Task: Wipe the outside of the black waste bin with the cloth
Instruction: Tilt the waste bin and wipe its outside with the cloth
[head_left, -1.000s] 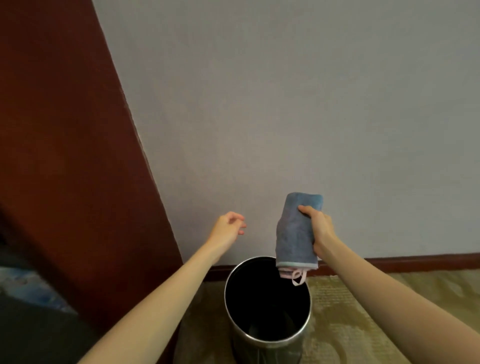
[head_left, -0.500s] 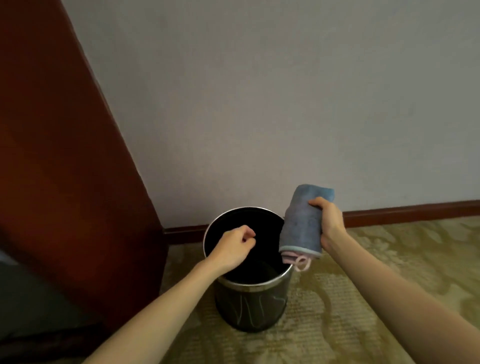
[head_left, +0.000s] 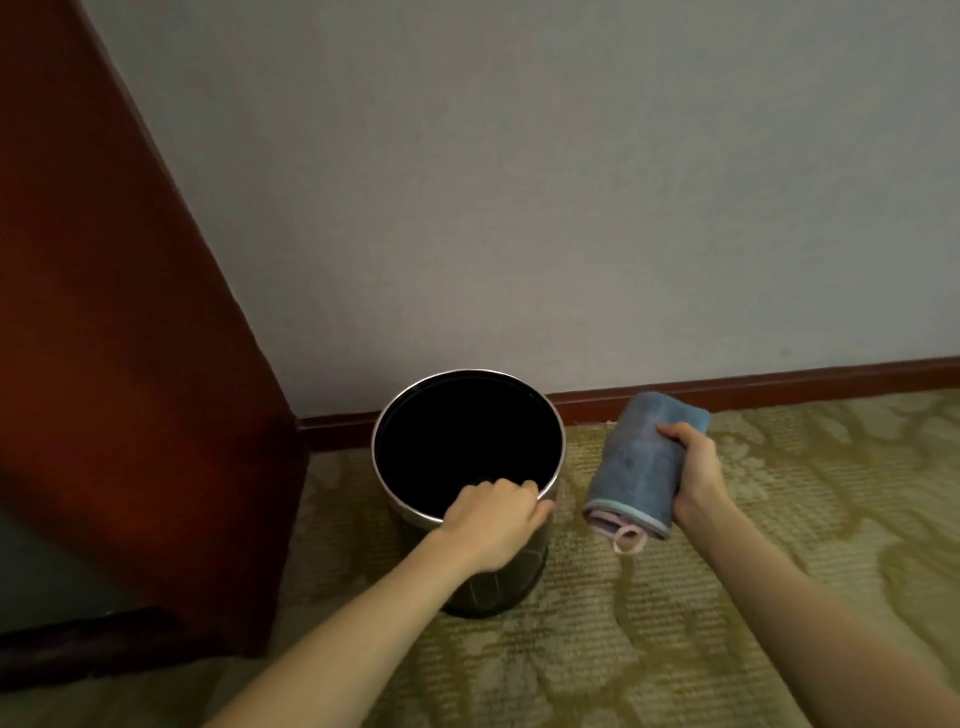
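On the patterned carpet (head_left: 675, 623), in the corner where the grey wall (head_left: 519, 182) meets a red-brown wooden panel (head_left: 119, 364), stands the black waste bin (head_left: 498, 587), upright, mouth open, close to the dark red skirting board (head_left: 779, 382).

Head view, the only one. Left hand (head_left: 493, 525) sits on the near rim (head_left: 384, 415) of the bin, fingers (head_left: 511, 488) curled over the edge and thumb on the outside, pinching the rim. Right hand (head_left: 696, 473) holds the cloth (head_left: 636, 467) just beside the bin on its right, not touching it; fingers wrapped round the far side of the bundle, thumb across the top, closed on it.

Bin: round, slightly tapered, bright metal band at the lip, interior too dark to read. Outer wall glossy black; only a small part below the left wrist shows. Cloth: blue, folded into a thick pad, pale edging, pinkish layer and a small loop (head_left: 628, 538) hanging at the lower end.

Judgement: wiping not yet begun; bracing step. To do it well, keep the left grip firm so the light bin does not skid or tip, press a flat face of the pad against the wall, work in overlapping downward strokes, turn the bin by the rim to reach the side facing the wall.
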